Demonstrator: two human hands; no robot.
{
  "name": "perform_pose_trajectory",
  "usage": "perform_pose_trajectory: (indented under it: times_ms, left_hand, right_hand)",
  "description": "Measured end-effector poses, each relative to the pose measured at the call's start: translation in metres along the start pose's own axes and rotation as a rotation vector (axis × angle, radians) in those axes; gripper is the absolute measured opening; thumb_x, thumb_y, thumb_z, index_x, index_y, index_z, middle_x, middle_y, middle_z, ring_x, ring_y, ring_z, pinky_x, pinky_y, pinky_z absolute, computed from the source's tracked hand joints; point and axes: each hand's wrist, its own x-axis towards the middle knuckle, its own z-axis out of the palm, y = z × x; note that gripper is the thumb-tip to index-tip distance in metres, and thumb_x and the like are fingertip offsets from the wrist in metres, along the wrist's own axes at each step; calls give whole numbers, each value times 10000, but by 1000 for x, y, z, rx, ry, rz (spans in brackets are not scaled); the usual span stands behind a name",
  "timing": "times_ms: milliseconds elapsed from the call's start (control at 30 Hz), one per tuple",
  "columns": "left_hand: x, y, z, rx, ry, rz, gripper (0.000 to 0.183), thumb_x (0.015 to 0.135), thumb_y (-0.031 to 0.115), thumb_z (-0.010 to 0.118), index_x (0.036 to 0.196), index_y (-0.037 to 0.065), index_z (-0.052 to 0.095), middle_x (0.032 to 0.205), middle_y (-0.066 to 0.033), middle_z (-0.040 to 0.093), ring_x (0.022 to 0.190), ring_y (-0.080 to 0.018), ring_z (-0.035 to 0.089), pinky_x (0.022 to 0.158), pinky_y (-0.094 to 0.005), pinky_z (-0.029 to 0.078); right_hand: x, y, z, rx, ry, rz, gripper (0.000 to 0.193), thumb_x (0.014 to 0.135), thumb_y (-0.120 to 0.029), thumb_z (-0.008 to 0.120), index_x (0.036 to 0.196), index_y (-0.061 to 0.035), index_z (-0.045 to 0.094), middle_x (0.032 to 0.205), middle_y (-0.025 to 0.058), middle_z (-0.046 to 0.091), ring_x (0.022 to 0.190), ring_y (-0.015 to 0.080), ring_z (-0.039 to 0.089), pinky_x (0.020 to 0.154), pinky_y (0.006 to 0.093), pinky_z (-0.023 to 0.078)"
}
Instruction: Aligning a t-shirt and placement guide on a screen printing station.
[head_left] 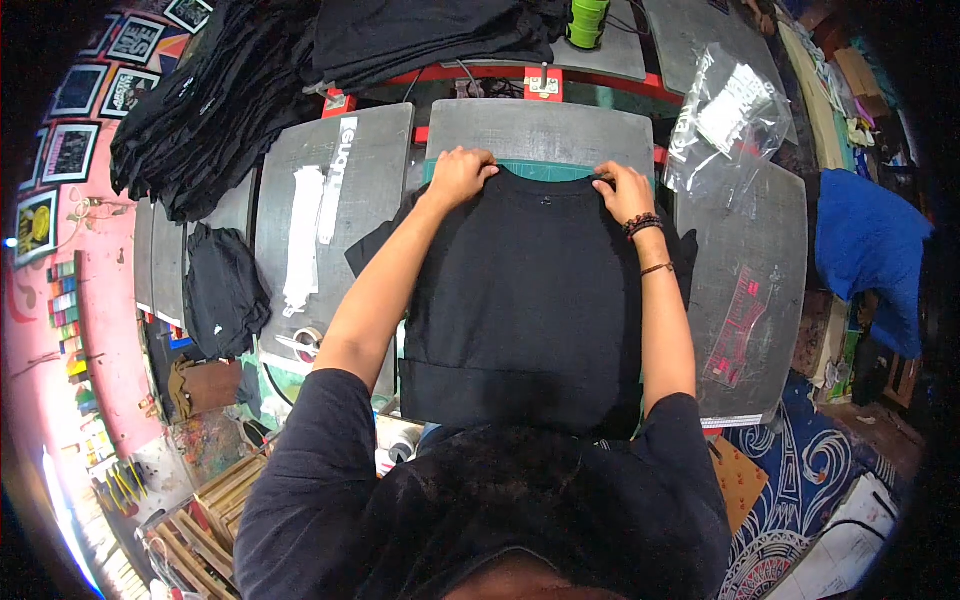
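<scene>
A black T-shirt [530,290] lies spread over a grey printing board [540,120], its neckline toward the far end. My left hand [462,177] pinches the shirt at the left side of the collar. At the collar's right side, my right hand [624,192] grips the cloth between thumb and fingers. Between the hands, a green cutting mat [545,170] shows just beyond the neckline. The shirt's lower part hangs toward my body at the near edge of the board.
Black shirts are piled at the far left [215,100] and far middle [420,40]. The left board [380,180] bears white printed strips [305,235], a tape roll [310,337] and scissors [292,345]. A clear plastic bag [725,120] and a red ruler [735,325] lie on the right board [775,230].
</scene>
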Motion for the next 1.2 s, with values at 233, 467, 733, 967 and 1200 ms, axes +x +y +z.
perform_pose_trajectory:
  times_ms: [233,467,733,967,1200]
  left_hand:
    - [-16,19,19,105,348,14,165,919,290,697,1000,147,712,929,-49,663,913,-299,618,823,-474,450]
    - [-46,59,29,82,606,-65,213,899,234,715,1068,110,671,1014,-93,597,977,-314,564,884,-459,426]
    - [-71,73,50,58,300,-168,636,1006,466,540,1556,169,421,1651,-124,311,1531,-437,207,1193,-673,170]
    - [-70,75,54,123,292,-174,646,1010,490,510,1571,189,402,1662,-114,296,1535,-431,204,1199,-665,165]
    - [-68,69,59,146,324,-171,662,1001,521,501,1571,199,402,1660,-102,296,1534,-421,203,1198,-672,167]
  right_hand:
    - [-18,-4,25,-123,330,-52,181,892,-217,736,1042,-117,717,1071,71,722,998,287,643,883,417,452]
    - [-48,-26,48,-250,479,-57,401,947,-249,671,1290,-52,608,1337,161,575,1295,378,509,1078,522,395]
    - [-52,-29,74,-446,229,118,709,1030,-512,460,1567,-57,370,1658,146,301,1539,405,215,1222,640,144]
    - [-51,-28,72,-462,230,129,772,1010,-579,457,1584,-76,345,1661,144,293,1543,409,200,1223,651,113]
    - [-46,-28,74,-456,238,122,772,1008,-589,448,1578,-77,359,1659,141,298,1544,404,198,1228,645,100]
